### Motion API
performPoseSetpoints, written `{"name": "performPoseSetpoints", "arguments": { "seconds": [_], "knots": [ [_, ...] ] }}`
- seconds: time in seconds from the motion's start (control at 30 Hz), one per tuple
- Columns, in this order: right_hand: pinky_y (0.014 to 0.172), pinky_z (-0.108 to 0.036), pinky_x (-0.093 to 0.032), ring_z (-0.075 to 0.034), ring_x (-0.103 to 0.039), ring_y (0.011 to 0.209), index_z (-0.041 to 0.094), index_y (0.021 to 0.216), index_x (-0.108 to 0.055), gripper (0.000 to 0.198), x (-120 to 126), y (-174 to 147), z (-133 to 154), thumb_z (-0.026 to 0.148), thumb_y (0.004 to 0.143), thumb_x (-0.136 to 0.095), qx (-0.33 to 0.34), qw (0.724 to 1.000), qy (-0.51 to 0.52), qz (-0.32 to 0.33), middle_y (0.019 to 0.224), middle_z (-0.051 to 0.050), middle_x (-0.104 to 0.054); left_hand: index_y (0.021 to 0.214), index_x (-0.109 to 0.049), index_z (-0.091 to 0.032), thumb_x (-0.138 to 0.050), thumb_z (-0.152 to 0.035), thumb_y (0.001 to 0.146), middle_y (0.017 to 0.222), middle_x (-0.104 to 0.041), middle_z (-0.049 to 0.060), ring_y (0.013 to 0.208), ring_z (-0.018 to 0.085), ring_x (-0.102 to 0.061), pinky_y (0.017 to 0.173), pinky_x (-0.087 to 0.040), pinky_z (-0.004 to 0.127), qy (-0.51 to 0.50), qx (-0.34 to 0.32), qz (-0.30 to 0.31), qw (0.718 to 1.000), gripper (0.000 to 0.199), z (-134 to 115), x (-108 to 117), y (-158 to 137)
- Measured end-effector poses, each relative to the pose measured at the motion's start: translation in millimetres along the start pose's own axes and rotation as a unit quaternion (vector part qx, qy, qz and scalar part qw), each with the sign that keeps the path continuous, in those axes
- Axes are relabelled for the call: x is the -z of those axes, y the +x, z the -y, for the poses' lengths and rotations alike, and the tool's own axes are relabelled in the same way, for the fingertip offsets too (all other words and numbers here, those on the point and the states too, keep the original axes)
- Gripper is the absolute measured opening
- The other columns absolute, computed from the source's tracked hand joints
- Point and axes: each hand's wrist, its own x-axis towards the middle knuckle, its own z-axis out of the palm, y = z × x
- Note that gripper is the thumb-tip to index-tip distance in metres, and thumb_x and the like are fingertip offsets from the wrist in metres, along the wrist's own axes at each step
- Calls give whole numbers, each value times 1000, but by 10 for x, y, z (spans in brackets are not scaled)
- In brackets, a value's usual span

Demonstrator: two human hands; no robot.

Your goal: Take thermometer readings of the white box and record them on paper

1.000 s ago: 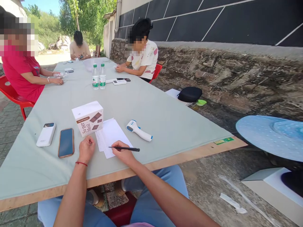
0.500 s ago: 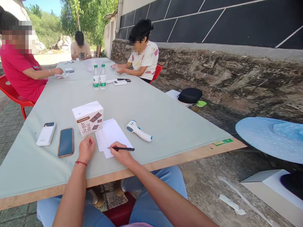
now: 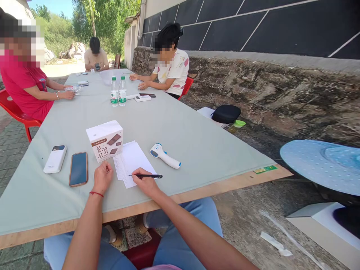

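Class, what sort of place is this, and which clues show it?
Probably an outdoor yard beside a building: leafy trees in the background, a rough stone wall alongside, and brick-like paving beside the table.

I held a black pen in the fingers of my right hand, its tip at the rows of marks on the white papers. My left hand lay loosely curled on the grey-green surface, just below a white box lettered "NutriMotion". To the left of that hand lay a phone and, farther over, a white power bank; right of the papers lay a white handheld thermometer. Beyond the box, two green-capped bottles stood side by side, and three people sat farther along the surface.
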Motion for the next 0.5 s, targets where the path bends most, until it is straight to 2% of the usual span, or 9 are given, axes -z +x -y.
{"name": "performPoseSetpoints", "arguments": {
  "seconds": [0.5],
  "knots": [
    [58,-29,-41,-16,-52,58,23,66,-56,12,-9,-5,-23,32,71,-49,11,1000,-20,-2,60,2,-58,62,-42,-22,-48,-15,71,54,-43,-6,52,12,-39,53,-30,24,-5,-2,-7,1000,13,0,-2,-1]
  ]
}}
